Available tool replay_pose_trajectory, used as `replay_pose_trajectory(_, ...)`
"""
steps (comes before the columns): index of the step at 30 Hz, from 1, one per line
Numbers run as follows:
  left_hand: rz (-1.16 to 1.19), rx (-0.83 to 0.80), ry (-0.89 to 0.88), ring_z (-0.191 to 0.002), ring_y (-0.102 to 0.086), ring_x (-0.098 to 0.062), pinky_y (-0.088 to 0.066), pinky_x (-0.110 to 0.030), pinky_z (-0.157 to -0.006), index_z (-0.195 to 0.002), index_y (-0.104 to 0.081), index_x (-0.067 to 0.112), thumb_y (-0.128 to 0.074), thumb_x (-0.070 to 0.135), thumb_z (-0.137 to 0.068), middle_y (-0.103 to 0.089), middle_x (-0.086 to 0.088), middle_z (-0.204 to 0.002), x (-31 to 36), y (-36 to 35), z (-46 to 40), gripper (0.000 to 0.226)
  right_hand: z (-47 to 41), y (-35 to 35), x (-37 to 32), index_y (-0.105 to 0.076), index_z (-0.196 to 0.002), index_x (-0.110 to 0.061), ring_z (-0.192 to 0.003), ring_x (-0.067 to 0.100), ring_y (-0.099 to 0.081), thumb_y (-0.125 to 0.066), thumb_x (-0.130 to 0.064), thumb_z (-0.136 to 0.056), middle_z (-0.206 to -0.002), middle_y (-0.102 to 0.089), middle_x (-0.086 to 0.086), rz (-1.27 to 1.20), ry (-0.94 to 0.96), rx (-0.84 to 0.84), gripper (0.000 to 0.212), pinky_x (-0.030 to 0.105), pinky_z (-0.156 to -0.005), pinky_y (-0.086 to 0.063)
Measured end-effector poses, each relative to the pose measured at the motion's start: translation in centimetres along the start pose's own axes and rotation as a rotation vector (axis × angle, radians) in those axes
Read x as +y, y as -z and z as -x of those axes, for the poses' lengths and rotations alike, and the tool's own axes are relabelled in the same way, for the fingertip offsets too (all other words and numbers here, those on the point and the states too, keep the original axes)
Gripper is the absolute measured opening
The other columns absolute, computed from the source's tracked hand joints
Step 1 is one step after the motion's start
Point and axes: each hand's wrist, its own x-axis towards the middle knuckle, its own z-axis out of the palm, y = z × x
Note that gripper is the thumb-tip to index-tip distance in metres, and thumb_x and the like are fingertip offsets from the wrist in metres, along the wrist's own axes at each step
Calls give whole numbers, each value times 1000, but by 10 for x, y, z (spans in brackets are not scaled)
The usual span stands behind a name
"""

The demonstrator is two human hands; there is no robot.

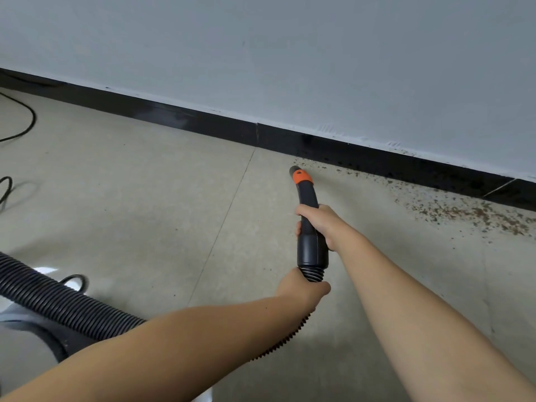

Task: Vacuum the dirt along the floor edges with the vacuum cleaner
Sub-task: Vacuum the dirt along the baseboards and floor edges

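Observation:
A black vacuum nozzle (307, 198) with an orange collar near its tip points at the floor close to the black skirting board (362, 158). My right hand (317, 223) grips the curved handle tube. My left hand (301, 288) grips the ribbed hose just below the handle's end. Brown dirt (470, 211) lies scattered along the skirting, from right beside the tip out to the right edge. The ribbed black hose (52, 300) runs left to the vacuum body (26, 343) at the lower left, partly hidden by my left forearm.
A grey-white wall (290, 53) rises above the skirting. Beige floor tiles (145, 198) with a grout line fill the middle. A black power cable (26, 123) loops across the floor at the far left.

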Motion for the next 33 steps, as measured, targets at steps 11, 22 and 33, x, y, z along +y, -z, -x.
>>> replay_pose_trajectory(11, -251, -252, -84, -64, -53, -20, -46, -29, -63, -77, -47, 27, -63, 20, -73, -52, 0, -70, 11, -61, -3, 17, 28, 100, 37, -48, -90, -11, -45, 19, -58, -61, -13, -82, -53, -59, 5, -234, -23, 273, 15, 31, -57, -51)
replay_pose_trajectory(22, -196, -244, -98, -59, -49, -20, -42, -29, -62, -74, -47, 24, -62, 21, -73, -48, 1, -64, 27, -70, -17, 15, 18, 115, 17, -48, -93, -11, -45, 18, -57, -61, -12, -80, -54, -59, 5, -262, -41, 260, 18, 30, -51, -52)
replay_pose_trajectory(33, -139, -171, -64, -59, -49, -19, -42, -27, -60, -76, -44, 25, -61, 21, -74, -48, 2, -65, 18, -52, -22, 18, 2, 84, 9, -48, -92, -12, -46, 20, -57, -60, -12, -82, -56, -58, 6, -165, -29, 173, 16, 30, -52, -52)
